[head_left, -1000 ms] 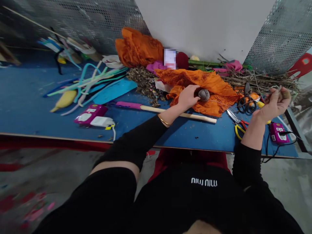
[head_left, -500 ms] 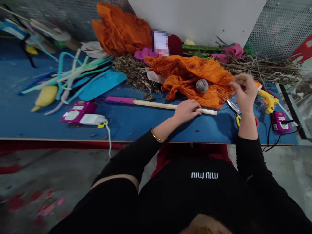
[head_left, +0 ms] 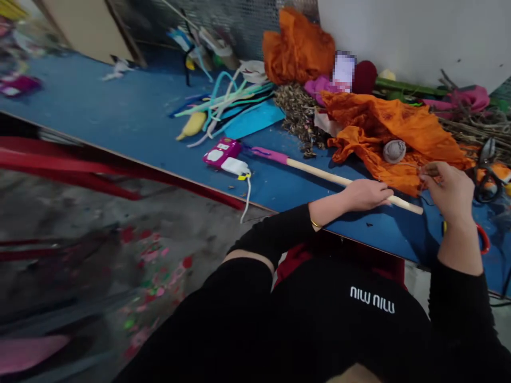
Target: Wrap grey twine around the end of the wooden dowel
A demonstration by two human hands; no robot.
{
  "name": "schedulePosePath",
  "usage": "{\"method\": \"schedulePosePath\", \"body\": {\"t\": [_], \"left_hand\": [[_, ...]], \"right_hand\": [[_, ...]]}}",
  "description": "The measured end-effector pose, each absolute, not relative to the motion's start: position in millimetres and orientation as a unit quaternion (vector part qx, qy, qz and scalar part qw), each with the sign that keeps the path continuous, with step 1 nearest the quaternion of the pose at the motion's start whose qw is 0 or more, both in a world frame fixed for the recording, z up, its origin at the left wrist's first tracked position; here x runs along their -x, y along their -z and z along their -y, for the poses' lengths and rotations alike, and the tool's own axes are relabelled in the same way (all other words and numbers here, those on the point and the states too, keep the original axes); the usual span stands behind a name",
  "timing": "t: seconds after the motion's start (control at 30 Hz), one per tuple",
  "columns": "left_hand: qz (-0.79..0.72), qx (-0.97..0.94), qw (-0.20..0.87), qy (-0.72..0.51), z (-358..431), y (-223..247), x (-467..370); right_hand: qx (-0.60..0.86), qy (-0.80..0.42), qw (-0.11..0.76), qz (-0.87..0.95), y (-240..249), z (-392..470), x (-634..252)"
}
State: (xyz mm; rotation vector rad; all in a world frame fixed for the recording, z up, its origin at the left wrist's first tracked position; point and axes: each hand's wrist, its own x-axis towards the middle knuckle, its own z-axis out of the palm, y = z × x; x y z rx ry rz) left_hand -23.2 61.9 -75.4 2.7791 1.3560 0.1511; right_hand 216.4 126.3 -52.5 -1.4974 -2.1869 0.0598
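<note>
1. Gripping the pale wooden stick point(head_left: 319, 173) near its bare right end with the left hand point(head_left: 365, 195), in the head view, with fingers curled around it.
2. Pinching a thin yarn strand point(head_left: 411, 164) between thumb and fingertips of the right hand point(head_left: 451, 189), near the stick's end.
3. Holding the stick along the blue table point(head_left: 131, 114), with a purple wrap point(head_left: 272, 155) toward its left end.
4. Facing the grey yarn ball point(head_left: 394, 151), set on crumpled orange cloth point(head_left: 399, 117) beyond the stick.
</note>
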Motion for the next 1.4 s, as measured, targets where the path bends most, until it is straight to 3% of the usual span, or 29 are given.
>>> {"method": "schedulePosePath", "body": {"t": [0.1,0.2,0.4,0.47,0.63,0.73,0.83,1.07,1.17,1.3,1.4], "left_hand": [[-0.42,-0.906,0.011,-0.049,-56,77,19],[-0.4,-0.915,0.006,-0.061,-52,87,19],[-0.41,-0.906,0.021,-0.104,-58,107,24],[-0.406,-0.907,0.03,-0.11,-57,108,25],[-0.414,-0.899,0.053,-0.132,-56,109,25],[-0.425,-0.89,0.061,-0.153,-57,111,27],[-0.428,-0.886,0.069,-0.165,-57,113,29],[-0.426,-0.884,0.087,-0.173,-58,112,35],[-0.422,-0.886,0.079,-0.173,-60,110,36],[-0.41,-0.894,0.074,-0.166,-60,110,37],[-0.4,-0.899,0.075,-0.162,-61,111,37]], "right_hand": [[0.508,-0.107,0.328,0.789,58,-127,-210],[0.439,-0.203,0.279,0.829,58,-123,-208],[0.562,-0.07,0.354,0.744,39,-97,-256],[0.621,-0.037,0.322,0.713,36,-74,-274],[0.705,0.04,0.082,0.703,53,-21,-295],[0.707,0.037,0.013,0.706,64,-8,-295],[0.702,0.016,0.017,0.711,67,-7,-292],[0.791,0.071,0.137,0.592,40,-33,-309],[0.853,0.098,0.107,0.501,32,-59,-329],[0.882,0.035,0.034,0.468,37,-88,-350],[0.864,0.023,0.044,0.501,46,-98,-361]]}}
